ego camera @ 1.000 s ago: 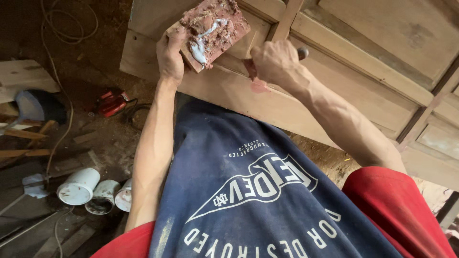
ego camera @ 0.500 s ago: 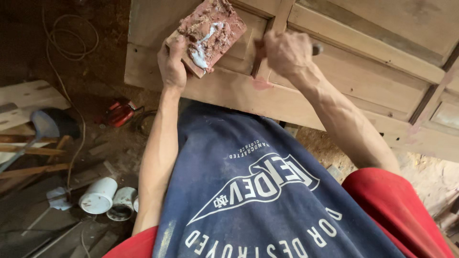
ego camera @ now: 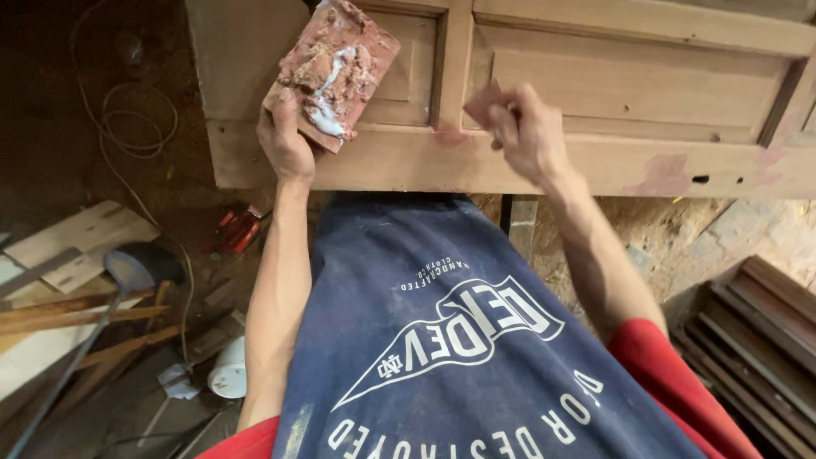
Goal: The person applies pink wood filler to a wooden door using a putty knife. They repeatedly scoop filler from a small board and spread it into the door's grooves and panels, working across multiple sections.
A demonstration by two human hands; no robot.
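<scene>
The wooden door panel (ego camera: 595,161) fills the top of the frame, with reddish filler smeared at its centre post and lower right rail. My right hand (ego camera: 531,136) pinches a small scraper (ego camera: 484,104) just right of centre. My left hand (ego camera: 285,144), upper left, grips the putty-caked board (ego camera: 340,68). I judge patching partly done; much bare wood remains.

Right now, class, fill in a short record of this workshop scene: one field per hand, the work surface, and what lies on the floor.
left hand: grips a small board smeared with reddish and white filler
right hand: pinches a small flat scraper against the wooden door panel
door panel: bare wood, reddish filler patches along the lower rail
floor, left side: white cups, red tool, wood offcuts, coiled cable
</scene>
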